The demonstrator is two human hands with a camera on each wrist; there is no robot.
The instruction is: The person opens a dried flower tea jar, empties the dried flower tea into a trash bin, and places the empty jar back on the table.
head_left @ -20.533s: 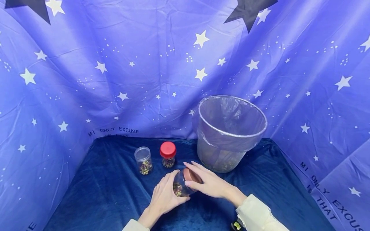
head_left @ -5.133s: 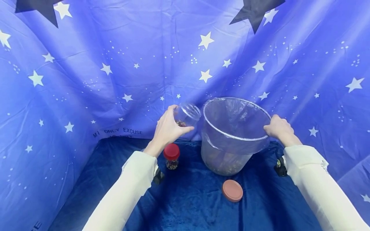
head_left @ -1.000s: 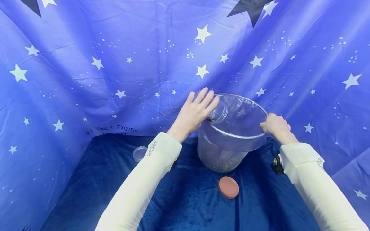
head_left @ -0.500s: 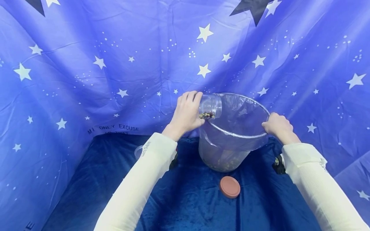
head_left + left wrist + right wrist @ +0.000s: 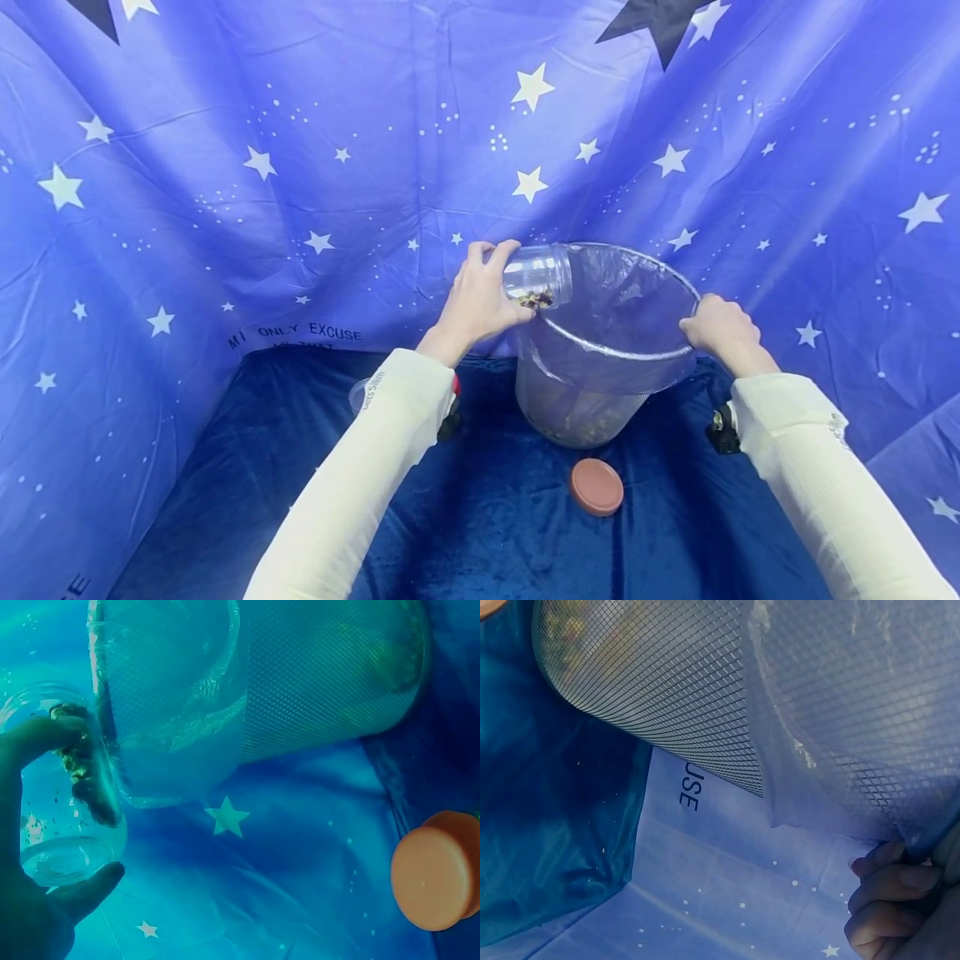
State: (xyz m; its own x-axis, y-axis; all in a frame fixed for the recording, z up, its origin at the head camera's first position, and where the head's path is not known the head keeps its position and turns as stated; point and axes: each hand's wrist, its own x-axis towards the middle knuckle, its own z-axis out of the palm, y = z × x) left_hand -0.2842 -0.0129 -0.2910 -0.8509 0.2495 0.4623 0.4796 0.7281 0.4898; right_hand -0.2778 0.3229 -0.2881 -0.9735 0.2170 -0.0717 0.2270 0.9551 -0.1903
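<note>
My left hand (image 5: pixel 483 296) grips a clear jar (image 5: pixel 538 271) without a lid, tipped on its side at the left rim of the trash can (image 5: pixel 577 400). Dried bits (image 5: pixel 536 299), brown and yellowish, lie along the jar's lower wall; the left wrist view shows them too (image 5: pixel 79 761). The mesh can is lined with a clear plastic bag (image 5: pixel 832 712). At the can's right rim, my right hand (image 5: pixel 722 329) holds the edge with curled fingers (image 5: pixel 889 900). Through the can's mesh, some yellowish contents show faintly near the bottom.
A pinkish-brown lid (image 5: pixel 597 487) lies on the dark blue cloth (image 5: pixel 510 533) in front of the can. Behind my left sleeve, a clear container (image 5: pixel 358 394) and a red lid (image 5: pixel 456 385) are mostly hidden. A starry curtain (image 5: pixel 420 167) encloses the back and sides.
Earlier both hands were on the lidded jar; its lid now lies on the cloth. The jar has since moved to the can's rim, and over the last second it has drawn back slightly left.
</note>
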